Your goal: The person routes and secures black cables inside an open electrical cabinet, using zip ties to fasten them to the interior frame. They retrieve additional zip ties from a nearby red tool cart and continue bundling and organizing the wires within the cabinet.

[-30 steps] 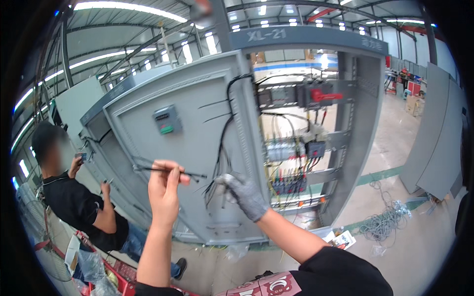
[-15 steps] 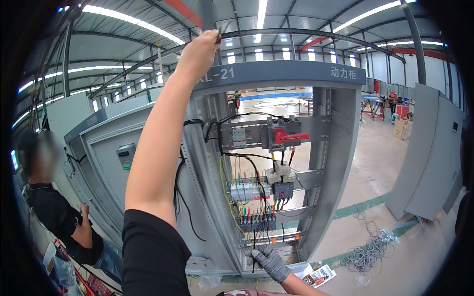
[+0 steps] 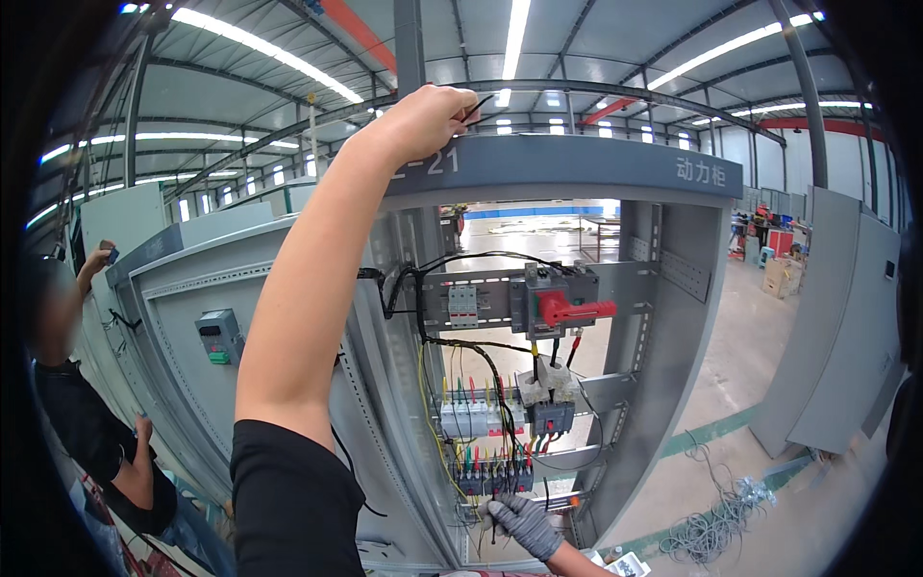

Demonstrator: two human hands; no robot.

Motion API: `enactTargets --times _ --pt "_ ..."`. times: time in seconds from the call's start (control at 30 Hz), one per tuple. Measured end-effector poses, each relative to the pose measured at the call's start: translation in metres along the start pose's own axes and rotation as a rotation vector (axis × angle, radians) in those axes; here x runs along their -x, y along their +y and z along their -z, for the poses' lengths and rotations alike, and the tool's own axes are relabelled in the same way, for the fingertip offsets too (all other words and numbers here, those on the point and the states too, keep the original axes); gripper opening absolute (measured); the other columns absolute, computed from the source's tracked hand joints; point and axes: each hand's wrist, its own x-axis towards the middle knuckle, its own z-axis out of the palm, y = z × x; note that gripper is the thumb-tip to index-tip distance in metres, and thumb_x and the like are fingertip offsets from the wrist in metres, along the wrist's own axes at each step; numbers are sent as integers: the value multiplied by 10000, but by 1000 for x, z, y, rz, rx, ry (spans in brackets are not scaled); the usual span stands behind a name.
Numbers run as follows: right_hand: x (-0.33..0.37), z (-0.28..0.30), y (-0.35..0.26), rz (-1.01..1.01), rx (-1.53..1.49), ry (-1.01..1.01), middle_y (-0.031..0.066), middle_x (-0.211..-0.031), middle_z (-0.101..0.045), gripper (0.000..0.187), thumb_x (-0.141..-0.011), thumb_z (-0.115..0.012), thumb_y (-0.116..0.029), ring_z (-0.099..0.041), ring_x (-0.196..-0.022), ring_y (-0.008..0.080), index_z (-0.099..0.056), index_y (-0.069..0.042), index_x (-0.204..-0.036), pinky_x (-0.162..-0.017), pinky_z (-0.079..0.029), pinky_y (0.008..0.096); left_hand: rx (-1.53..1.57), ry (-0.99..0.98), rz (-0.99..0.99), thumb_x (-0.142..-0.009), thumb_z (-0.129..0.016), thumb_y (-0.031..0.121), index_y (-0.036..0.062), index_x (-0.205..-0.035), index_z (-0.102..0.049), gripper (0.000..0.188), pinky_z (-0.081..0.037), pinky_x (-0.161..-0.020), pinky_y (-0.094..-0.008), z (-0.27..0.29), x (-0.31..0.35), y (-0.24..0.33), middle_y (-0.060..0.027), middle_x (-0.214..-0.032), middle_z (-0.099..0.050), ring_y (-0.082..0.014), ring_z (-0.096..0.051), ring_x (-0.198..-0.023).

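Large workshop hall, steel trusses and strip lights (image 3: 517, 38) overhead. Nearest: the wearer's left arm, bare below a black sleeve (image 3: 293, 500), rises across the view. Bare left grip (image 3: 428, 123) is up by the dark header (image 3: 577, 163) of an open grey cabinet; thumb and fingers pinch a thin black strand (image 3: 482, 105), its free end poking out at the fingertips. Right grip (image 3: 526, 526), in a grey glove, is low in front of the cabinet's bottom section, closed on a second black strand (image 3: 493, 530), which hangs below the fingers. Wire or tie: cannot tell for either. Judging by thinness, both should be very light, bendy but springy, hard to break, perhaps slick against glove fabric; best taken near an end, between thumb and forefinger, to keep the tip from swinging. Behind the right grip: a row of dark breakers (image 3: 495, 481) with coloured wires, pale breakers (image 3: 464, 419) above, a switch with a red handle (image 3: 577, 309) higher up. Left of the frame, a grey door (image 3: 168, 298) carrying a small meter (image 3: 217, 337); beyond it, a co-worker (image 3: 101, 471) in black, one arm raised. Right, on the floor, a tangled grey cable heap (image 3: 707, 529); past that, a grey cabinet (image 3: 836, 317), then a carton (image 3: 781, 279) farther back.
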Motion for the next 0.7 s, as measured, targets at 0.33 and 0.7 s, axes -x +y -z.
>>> enactTargets --times 0.33,0.7 --pt "-30 38 5 56 97 -242 20 -724 -642 279 -947 -522 -246 -534 -554 72 -645 -16 -1045 -545 -449 235 97 13 83 -857 -486 -41 50 -1145 -570 314 -479 -828 -342 1 8 4 -86 -982 -639 -205 -601 -931" --pt "-43 99 -2 307 341 -124 117 -841 -669 308 -893 -599 -265 -607 -751 127 -637 -43 -1104 -705 -487 290 196 243 70 -881 -378 -42 99 -1193 -560 388 -473 -816 -287 -6 31 -1 -75 -1052 -604 -167 -599 -922"
